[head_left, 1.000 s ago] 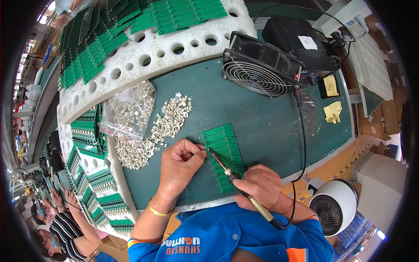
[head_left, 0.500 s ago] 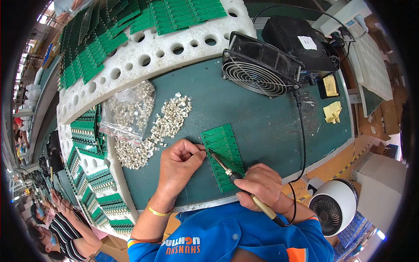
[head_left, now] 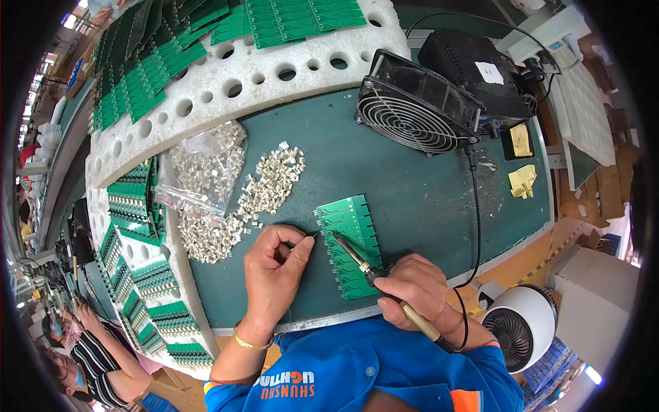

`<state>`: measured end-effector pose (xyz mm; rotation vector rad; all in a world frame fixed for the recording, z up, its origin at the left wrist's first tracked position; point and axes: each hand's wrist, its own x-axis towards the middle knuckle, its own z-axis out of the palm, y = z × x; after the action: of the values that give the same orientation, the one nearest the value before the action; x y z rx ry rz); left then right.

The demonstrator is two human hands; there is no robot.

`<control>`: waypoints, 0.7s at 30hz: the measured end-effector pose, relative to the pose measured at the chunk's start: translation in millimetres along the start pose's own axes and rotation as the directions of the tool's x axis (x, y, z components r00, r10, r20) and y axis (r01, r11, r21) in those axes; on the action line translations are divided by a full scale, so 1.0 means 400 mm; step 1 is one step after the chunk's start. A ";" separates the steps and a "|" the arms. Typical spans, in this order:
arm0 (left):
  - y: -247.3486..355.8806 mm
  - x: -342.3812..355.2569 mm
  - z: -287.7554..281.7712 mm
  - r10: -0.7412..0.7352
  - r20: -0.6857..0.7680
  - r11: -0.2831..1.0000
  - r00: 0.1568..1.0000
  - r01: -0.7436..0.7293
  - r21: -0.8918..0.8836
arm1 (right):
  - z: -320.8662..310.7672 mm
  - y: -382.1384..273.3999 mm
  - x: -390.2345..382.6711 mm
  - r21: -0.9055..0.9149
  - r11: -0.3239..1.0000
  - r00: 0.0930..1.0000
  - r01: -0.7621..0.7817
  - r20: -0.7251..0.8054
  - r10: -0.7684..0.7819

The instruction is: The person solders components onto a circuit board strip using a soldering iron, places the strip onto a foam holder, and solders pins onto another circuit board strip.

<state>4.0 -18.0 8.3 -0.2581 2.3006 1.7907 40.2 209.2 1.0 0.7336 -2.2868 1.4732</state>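
A green circuit board (head_left: 351, 257) lies on the bench mat in front of me, with small pins along its left edge. My right hand (head_left: 413, 290) is closed round the handle of a soldering iron (head_left: 374, 276). The iron's tip is over the board's upper left part; whether it touches cannot be told. Left of the board, my left hand (head_left: 276, 264) is pinched on a thin solder wire (head_left: 314, 235), whose end pokes out by the thumb, just short of the board's edge. Most of the wire is hidden by the hand.
Loose white connectors (head_left: 271, 180) lie beside a plastic bag (head_left: 206, 168) of more. White foam racks (head_left: 240, 86) hold boards at the back and left. A black fan (head_left: 412, 113), a power unit (head_left: 473, 72) and a yellow sponge (head_left: 520, 141) stand right. The iron's cord (head_left: 477, 220) runs down.
My left hand has drawn back a little left from the board, taking the solder wire off its edge. The iron's tip has shifted slightly right, and the whole view has moved slightly.
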 end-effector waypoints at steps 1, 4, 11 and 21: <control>0.003 -0.004 0.000 -0.011 -0.009 0.998 1.000 0.011 0.059 | 0.002 0.001 0.000 -0.015 1.000 1.000 0.006 -0.002 -0.006; 0.002 -0.009 0.004 0.026 -0.030 0.994 0.999 -0.022 0.110 | 0.004 -0.001 0.004 -0.017 1.000 1.000 -0.001 0.005 0.001; 0.004 0.001 0.006 0.311 -0.011 0.904 0.950 -0.292 0.313 | 0.006 0.003 0.008 0.015 0.999 0.999 -0.044 0.017 0.044; 0.012 0.009 0.017 0.318 -0.011 0.902 0.948 -0.299 0.312 | -0.012 0.018 0.028 0.074 0.994 0.996 -0.078 0.050 0.074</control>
<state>-0.4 -10.3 10.1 0.1144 2.7473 1.5289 26.9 213.1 3.6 0.7175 -2.3287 1.6014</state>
